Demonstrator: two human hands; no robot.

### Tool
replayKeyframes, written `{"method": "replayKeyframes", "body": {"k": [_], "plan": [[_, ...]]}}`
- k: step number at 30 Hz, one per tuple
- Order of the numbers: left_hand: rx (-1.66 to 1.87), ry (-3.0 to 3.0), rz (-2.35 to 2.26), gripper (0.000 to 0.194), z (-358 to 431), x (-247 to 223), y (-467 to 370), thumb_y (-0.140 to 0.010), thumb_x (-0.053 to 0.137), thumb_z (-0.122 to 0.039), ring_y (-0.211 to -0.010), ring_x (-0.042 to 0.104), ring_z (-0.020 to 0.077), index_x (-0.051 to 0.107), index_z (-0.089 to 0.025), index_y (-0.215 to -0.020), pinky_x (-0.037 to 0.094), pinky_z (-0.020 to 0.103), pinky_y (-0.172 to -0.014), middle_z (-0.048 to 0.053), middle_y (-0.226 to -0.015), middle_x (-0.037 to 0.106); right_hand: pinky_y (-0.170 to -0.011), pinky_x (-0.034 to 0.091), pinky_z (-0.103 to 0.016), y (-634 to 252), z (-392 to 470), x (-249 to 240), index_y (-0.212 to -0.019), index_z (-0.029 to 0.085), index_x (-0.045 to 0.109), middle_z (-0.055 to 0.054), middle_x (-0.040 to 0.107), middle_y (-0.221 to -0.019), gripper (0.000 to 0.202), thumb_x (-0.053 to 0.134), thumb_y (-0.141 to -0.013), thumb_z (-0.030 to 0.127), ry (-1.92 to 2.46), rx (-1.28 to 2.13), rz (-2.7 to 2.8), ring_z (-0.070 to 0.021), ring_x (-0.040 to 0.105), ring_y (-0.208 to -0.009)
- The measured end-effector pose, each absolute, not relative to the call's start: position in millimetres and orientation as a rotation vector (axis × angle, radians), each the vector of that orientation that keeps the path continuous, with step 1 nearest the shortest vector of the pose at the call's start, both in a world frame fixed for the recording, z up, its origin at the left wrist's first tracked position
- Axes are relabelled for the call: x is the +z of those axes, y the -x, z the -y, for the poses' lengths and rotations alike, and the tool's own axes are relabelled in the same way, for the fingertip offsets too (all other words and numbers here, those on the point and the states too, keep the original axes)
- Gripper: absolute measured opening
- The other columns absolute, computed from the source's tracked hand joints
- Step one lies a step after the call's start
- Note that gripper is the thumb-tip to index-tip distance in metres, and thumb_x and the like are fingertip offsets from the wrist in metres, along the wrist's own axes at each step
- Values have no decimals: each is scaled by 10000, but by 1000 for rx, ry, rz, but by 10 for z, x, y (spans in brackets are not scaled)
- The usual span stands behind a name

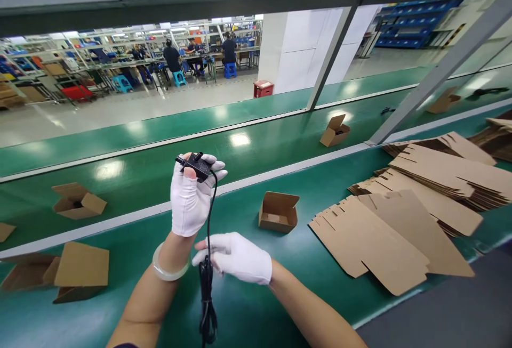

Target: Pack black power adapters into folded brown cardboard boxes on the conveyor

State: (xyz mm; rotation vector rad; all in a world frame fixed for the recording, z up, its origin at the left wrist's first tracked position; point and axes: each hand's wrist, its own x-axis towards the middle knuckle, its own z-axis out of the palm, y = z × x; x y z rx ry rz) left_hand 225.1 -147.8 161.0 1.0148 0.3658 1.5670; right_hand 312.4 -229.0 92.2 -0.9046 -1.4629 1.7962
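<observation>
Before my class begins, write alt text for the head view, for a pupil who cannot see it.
A white-gloved left hand holds a small black device, while the gloved right hand is by the device's bundled cord, grip unclear. An open cardboard box stands on the green table nearby, with flat cardboard sheets piled to the right.

Bright, cool overhead light leaves white glare patches on the middle green belt point(272, 135) and paler streaks on the floor point(224, 89) beyond it. Far behind the belt, workstations point(132, 63) look small and soft. Print on the black adapter point(198, 168) before it is illegible; wide-angle distortion stretches the grey post point(440, 65) crossing its right end.
</observation>
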Motion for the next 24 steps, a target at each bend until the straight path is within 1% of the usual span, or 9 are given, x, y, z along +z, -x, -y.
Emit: {"method": "replayKeyframes", "body": {"k": [3,4,6,8,9,11,15,18,24], "plan": [[1634,-1037,-417,320,1491,1544,-2167,-736,651,-430,-822,661,167,510,-247,-956,546,322,-728,4,-904,643,-407,275,-195,-3204,2464,923,-1075,126,539,-119,654,-941,471,393,-830,501,787,1932,1224,-63,440,-470],[1646,-1041,-434,316,1491,1521,-2145,-738,651,-425,-824,662,168,506,-245,-954,544,323,-732,5,-902,642,-407,279,-194,-3241,2515,936,-1071,127,535,-111,656,-916,460,435,-805,488,815,1939,1210,-65,445,-473],[1646,-1043,-469,313,1495,1475,-2110,-742,648,-418,-818,662,166,497,-238,-949,543,322,-733,6,-890,639,-453,339,-193,-3305,2613,985,-1043,146,554,-60,653,-850,385,557,-724,361,966,1859,1286,-76,474,-519],[1597,-1042,-516,318,1516,1425,-2084,-744,647,-410,-805,660,163,485,-230,-950,544,311,-715,11,-881,635,-519,391,-205,-3348,2697,1064,-950,167,596,-3,622,-737,282,585,-675,227,1179,1639,1414,-89,496,-559],[1538,-1049,-549,321,1539,1395,-2075,-747,646,-406,-797,659,162,480,-225,-954,545,301,-698,16,-882,634,-537,405,-212,-3366,2726,1112,-898,173,608,13,599,-688,223,569,-681,201,1265,1495,1441,-95,501,-562],[1357,-1079,-620,323,1614,1322,-2069,-758,632,-403,-775,658,164,476,-207,-961,544,282,-654,35,-892,633,-554,425,-225,-3405,2741,1213,-848,182,610,15,580,-666,147,530,-730,219,1364,1177,1391,-107,517,-570],[1002,-1151,-672,360,1860,1146,-2118,-785,577,-436,-792,653,195,469,-182,-1016,541,294,-626,72,-932,633,-612,465,-252,-3504,2597,1340,-917,197,606,-12,617,-777,192,529,-769,292,1411,723,1220,-139,568,-651],[977,-1284,-769,361,2038,1059,-2187,-796,549,-442,-884,631,211,481,-175,-1029,533,310,-712,81,-983,627,-597,475,-253,-3550,2462,1315,-924,203,604,-4,627,-755,194,522,-757,261,1411,752,1295,-136,573,-621],[959,-1564,-878,305,2095,1052,-2305,-836,485,-415,-978,590,204,520,-169,-1014,466,324,-883,82,-1020,627,-498,445,-220,-3598,2399,1147,-762,186,562,21,561,-665,93,546,-736,273,1286,833,1232,-93,492,-504]]}}
